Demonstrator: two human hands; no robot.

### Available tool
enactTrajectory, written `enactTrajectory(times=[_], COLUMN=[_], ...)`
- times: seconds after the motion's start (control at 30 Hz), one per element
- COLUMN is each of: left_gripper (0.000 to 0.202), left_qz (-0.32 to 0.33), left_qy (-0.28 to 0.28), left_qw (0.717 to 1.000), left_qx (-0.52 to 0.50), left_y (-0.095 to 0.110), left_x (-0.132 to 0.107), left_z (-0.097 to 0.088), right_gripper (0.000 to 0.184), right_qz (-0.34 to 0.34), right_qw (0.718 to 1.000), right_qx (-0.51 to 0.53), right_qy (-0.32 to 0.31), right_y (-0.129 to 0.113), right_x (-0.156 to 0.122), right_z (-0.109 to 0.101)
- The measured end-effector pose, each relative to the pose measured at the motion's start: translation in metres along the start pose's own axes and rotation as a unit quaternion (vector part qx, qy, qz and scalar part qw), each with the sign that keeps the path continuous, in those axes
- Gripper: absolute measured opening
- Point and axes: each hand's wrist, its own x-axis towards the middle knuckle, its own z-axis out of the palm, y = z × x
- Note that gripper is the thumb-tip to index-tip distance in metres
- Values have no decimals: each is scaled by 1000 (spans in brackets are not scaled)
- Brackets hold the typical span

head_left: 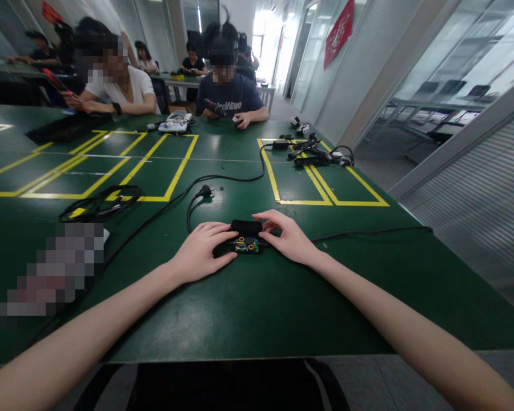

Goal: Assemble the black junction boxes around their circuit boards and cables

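Note:
A small black device (pixel 246 236) with coloured parts showing on its near side lies on the green table (pixel 257 308) in front of me. My left hand (pixel 203 249) grips its left end, fingers curled around it. My right hand (pixel 285 237) holds its right end, with the fingers over the top. A black cable (pixel 368 232) runs from the device's right side across the table. A loose plug (pixel 204 192) on a second black cable lies just beyond the device.
Yellow tape rectangles (pixel 325 197) mark the table. A coil of black cable (pixel 100 204) lies at the left, a pile of black gadgets and leads (pixel 319 154) at the far right. Two people (pixel 229 91) sit at the far side, handling their own items. Right table edge drops off.

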Motion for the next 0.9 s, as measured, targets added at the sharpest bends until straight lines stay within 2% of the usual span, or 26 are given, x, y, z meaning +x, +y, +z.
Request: enactTrajectory(times=[0.13, 0.27, 0.4, 0.6, 0.7, 0.9], left_gripper=[39, 38, 38, 34, 32, 22], left_qz=[2, 1, 11, 31, 35, 45], left_qy=[19, 22, 24, 29, 26, 21], left_qw=[1000, 1000, 1000, 999, 999, 998], left_qx=[-5, -3, 0, 5, 12, 25], left_y=[0, 1, 3, 3, 3, 6], left_x=[-1, -1, -1, -1, -1, -1], left_z=[-1, -1, -2, -3, -3, -4], right_gripper=[36, 27, 28, 31, 30, 19], right_qz=[46, 86, 103, 111, 103, 27], right_qw=[996, 989, 984, 982, 984, 992], right_qx=[73, 116, 140, 153, 146, 116], right_qy=[0, 27, 37, 11, -20, -43], right_y=[-1, -2, -3, -7, -11, -17], right_x=[0, 1, 1, 0, -1, -2], right_z=[2, 1, 1, -1, -4, -6])
